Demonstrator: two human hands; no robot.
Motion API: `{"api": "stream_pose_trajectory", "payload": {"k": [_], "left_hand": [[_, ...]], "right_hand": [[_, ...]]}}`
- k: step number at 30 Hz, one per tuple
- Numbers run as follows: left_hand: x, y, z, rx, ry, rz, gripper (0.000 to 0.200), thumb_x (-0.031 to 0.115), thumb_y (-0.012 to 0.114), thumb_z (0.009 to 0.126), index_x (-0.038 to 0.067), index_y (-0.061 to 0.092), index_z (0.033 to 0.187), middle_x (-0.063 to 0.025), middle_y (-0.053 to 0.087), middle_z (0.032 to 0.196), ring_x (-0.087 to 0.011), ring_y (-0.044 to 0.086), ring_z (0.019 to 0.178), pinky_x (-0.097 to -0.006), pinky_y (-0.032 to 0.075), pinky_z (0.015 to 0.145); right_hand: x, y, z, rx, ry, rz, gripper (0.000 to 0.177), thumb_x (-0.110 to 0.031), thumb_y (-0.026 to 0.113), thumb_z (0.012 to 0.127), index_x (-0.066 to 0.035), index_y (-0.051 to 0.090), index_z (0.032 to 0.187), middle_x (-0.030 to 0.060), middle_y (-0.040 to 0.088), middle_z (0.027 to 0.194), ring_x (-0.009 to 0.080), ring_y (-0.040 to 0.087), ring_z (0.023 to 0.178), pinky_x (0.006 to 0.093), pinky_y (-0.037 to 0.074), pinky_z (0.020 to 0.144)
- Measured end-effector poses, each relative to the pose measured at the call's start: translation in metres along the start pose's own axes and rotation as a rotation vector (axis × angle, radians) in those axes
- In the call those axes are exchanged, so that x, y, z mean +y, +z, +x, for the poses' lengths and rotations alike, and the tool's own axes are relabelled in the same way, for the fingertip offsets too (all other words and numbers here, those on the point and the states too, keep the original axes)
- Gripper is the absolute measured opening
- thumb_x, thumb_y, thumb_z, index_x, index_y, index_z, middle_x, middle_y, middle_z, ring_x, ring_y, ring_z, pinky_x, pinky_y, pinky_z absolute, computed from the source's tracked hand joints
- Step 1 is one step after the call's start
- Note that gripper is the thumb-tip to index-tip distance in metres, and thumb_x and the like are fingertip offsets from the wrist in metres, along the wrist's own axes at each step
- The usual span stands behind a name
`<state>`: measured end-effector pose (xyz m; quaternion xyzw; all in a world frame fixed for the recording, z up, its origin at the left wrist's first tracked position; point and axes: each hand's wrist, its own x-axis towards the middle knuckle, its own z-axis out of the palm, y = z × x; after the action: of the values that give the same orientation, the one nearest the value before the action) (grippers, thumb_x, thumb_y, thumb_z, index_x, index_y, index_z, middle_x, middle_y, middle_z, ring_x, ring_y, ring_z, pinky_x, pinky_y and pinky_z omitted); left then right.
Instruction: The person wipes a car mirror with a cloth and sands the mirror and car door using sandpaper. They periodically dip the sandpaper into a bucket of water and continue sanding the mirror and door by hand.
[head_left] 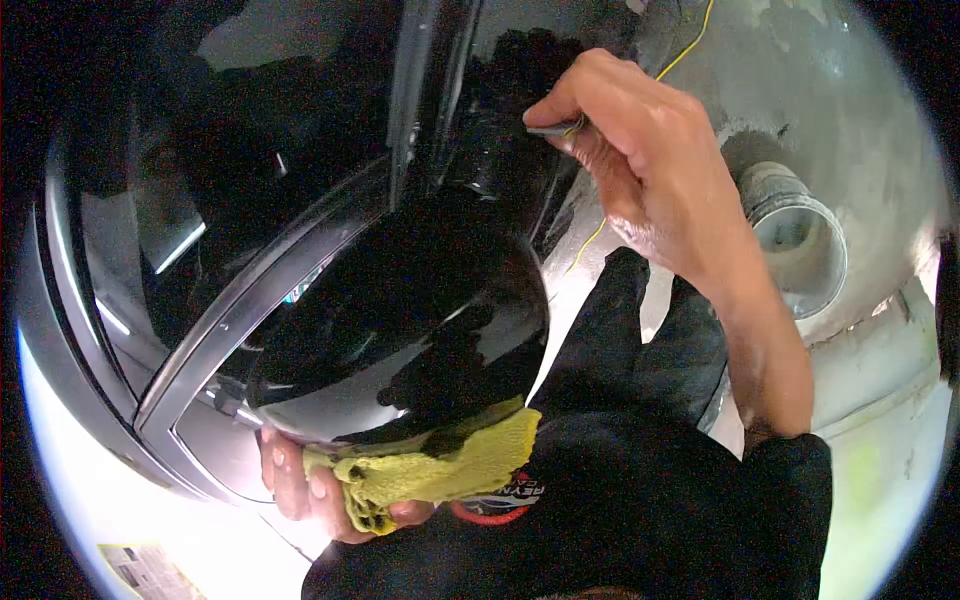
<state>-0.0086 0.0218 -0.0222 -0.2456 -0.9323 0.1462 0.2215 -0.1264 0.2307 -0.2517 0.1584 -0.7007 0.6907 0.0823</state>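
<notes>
Head view shows me the left hand (pixel 300 490) clamped on a crumpled yellow microfibre cloth (pixel 440 470), pressed under the glossy black side-mirror housing (pixel 400 330). The right hand (pixel 640 150) pinches a slim grey tool (pixel 555 128) against the black car body (pixel 500 80) above the mirror. I'd worry the tool's tip skids and scratches the paint, or the cloth slips free.

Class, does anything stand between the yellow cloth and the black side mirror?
Nothing visible does. The yellow cloth in the left hand lies against the lower edge of the side mirror. The right hand pinches a thin grey item higher up, clear of both.
</notes>
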Motion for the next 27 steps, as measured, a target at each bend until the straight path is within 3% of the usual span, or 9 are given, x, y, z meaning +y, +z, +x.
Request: {"api": "stream_pose_trajectory", "payload": {"k": [5,9,10,13,16,19,23,26,27], "left_hand": [[0.011,0.015,-0.007,0.053,0.12,-0.052,0.064,0.056,0.041,0.098,0.002,0.055,0.13,-0.0291,0.06,0.12,-0.0428,0.062,0.111,-0.0527,0.05,0.095],[0.023,0.025,-0.01,0.091,0.225,-0.086,0.064,0.057,0.039,0.098,0.003,0.055,0.13,-0.0278,0.06,0.119,-0.0421,0.063,0.109,-0.0522,0.051,0.093],[0.022,0.026,-0.012,0.109,0.23,-0.087,0.064,0.057,0.039,0.098,0.004,0.054,0.13,-0.0275,0.06,0.118,-0.0419,0.063,0.109,-0.0521,0.051,0.093],[0.021,0.032,-0.013,0.136,0.241,-0.093,0.063,0.057,0.038,0.098,0.005,0.054,0.13,-0.0266,0.06,0.117,-0.0413,0.063,0.108,-0.0517,0.052,0.092],[0.022,0.035,-0.011,0.14,0.255,-0.095,0.063,0.058,0.037,0.098,0.006,0.054,0.129,-0.0256,0.06,0.116,-0.0407,0.063,0.107,-0.0513,0.053,0.091],[0.02,0.039,-0.01,0.162,0.26,-0.098,0.062,0.059,0.037,0.098,0.007,0.054,0.129,-0.0247,0.06,0.115,-0.0402,0.064,0.106,-0.051,0.053,0.09],[0.014,0.053,-0.006,0.163,0.227,-0.092,0.062,0.059,0.035,0.099,0.009,0.053,0.129,-0.0234,0.06,0.114,-0.0394,0.064,0.104,-0.0505,0.054,0.088],[0.005,0.063,0.004,0.169,0.15,-0.003,0.058,0.062,0.034,0.1,0.013,0.053,0.124,-0.0168,0.057,0.104,-0.0353,0.063,0.099,-0.0454,0.056,0.083],[0.003,0.061,0.004,0.187,0.181,-0.046,0.06,0.059,0.036,0.098,0.008,0.053,0.125,-0.0223,0.058,0.108,-0.0398,0.063,0.101,-0.0511,0.054,0.086]], "right_hand": [[-0.009,-0.012,0.009,-0.111,-0.135,0.051,0.03,0.008,0.059,0.067,0.001,0.063,0.095,0.0155,0.06,0.089,0.0377,0.06,0.087,0.0404,0.049,0.077],[0.004,-0.026,0.007,-0.246,0.024,-0.114,0.032,0.008,0.057,0.067,0.001,0.063,0.097,0.0154,0.06,0.09,0.0384,0.06,0.087,0.0422,0.048,0.076],[-0.004,-0.024,0.012,-0.219,-0.098,-0.081,0.032,0.009,0.056,0.067,0.0,0.064,0.097,0.0154,0.057,0.087,0.0385,0.058,0.083,0.0435,0.047,0.076],[-0.014,-0.028,0.017,-0.271,-0.144,-0.04,0.03,0.01,0.056,0.068,0.0,0.063,0.096,0.0155,0.055,0.085,0.0385,0.057,0.083,0.0432,0.046,0.077],[-0.013,-0.041,0.025,-0.409,-0.048,-0.185,0.028,0.01,0.056,0.069,0.0,0.061,0.095,0.015,0.056,0.086,0.0379,0.059,0.089,0.0423,0.047,0.081],[-0.019,-0.041,0.026,-0.396,-0.162,-0.138,0.026,0.009,0.057,0.07,-0.001,0.06,0.094,0.0145,0.056,0.088,0.0381,0.059,0.091,0.0437,0.047,0.08],[0.004,-0.04,0.04,-0.387,-0.117,-0.128,0.025,0.008,0.061,0.071,-0.001,0.061,0.095,0.0147,0.057,0.087,0.0391,0.06,0.089,0.0438,0.046,0.079],[0.011,-0.032,0.059,-0.382,-0.047,-0.161,0.024,0.009,0.063,0.072,0.0,0.063,0.094,0.015,0.059,0.087,0.039,0.061,0.088,0.0414,0.047,0.077],[0.009,-0.033,0.056,-0.363,-0.037,-0.116,0.024,0.009,0.063,0.072,0.0,0.064,0.094,0.015,0.06,0.087,0.038,0.062,0.087,0.0398,0.048,0.077]]}}
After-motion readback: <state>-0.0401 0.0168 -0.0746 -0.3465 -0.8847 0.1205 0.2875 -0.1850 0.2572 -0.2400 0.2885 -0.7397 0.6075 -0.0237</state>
